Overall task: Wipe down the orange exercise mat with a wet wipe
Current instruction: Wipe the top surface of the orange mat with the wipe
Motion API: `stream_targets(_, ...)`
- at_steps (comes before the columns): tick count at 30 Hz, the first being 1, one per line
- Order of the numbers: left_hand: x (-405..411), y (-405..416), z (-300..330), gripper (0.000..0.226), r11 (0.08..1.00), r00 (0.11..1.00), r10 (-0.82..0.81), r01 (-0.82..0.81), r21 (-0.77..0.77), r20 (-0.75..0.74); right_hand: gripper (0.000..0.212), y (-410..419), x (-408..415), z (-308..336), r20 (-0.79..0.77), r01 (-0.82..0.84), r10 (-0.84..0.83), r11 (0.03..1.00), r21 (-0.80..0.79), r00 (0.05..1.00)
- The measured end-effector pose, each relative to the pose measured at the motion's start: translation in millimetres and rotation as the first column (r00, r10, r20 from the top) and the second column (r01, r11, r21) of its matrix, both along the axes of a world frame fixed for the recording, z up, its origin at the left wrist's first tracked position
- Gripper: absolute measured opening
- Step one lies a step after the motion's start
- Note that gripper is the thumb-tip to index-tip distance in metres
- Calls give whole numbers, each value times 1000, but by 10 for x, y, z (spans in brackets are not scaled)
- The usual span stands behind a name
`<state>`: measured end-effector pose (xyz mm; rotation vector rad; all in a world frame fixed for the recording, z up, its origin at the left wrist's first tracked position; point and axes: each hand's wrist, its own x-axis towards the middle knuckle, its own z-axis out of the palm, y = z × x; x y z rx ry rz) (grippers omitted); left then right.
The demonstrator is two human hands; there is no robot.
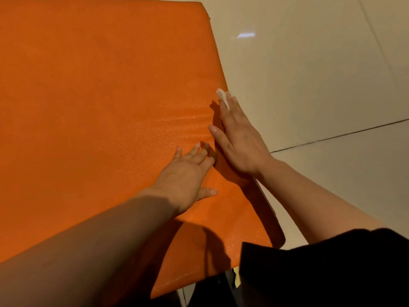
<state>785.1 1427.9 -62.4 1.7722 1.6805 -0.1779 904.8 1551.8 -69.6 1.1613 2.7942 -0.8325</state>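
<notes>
On grainy orange mat (88, 107), flat hands (186, 176), white wipe (222, 97)

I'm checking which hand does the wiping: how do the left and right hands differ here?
The right hand has the white wet wipe under its fingertips; the left hand has nothing. The right hand lies along the orange mat's right edge; the left hand lies further in on the mat. Both are flat, palm down, fingers straight.

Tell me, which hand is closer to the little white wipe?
Right. The right hand presses the small white wet wipe under its fingers at the orange mat's edge; the left hand lies flat, farther back.
</notes>
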Motion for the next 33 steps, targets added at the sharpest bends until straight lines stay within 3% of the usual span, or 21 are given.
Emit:
stream_targets(4,8,9,12,81,1000,1000,9,-9,-15,12,69,-26,77,-159,94,-66,71,997,-49,993)
stream_targets(10,4,-5,-9,83,1000,999,16,-16,-8,28,74,-440,481,-99,99,-122,129,990,-76,987)
stream_targets(16,-10,8,9,81,1000,1000,9,-8,-11,20,69,-64,192,-145,98,-64,78,989,-134,992)
stream_targets(20,-9,-15,14,82,1000,1000,2,-2,-13,22,72,-297,481,-60,41,-66,74,982,-177,996)
stream_targets(24,-9,-7,-8,83,1000,1000,3,-3,-6,14,79,-490,726,54,99,-48,76,964,-263,992)
stream_targets(33,-4,9,5,82,1000,1000,3,-3,-27,27,76,-93,247,-119,100,-11,28,986,-167,995)
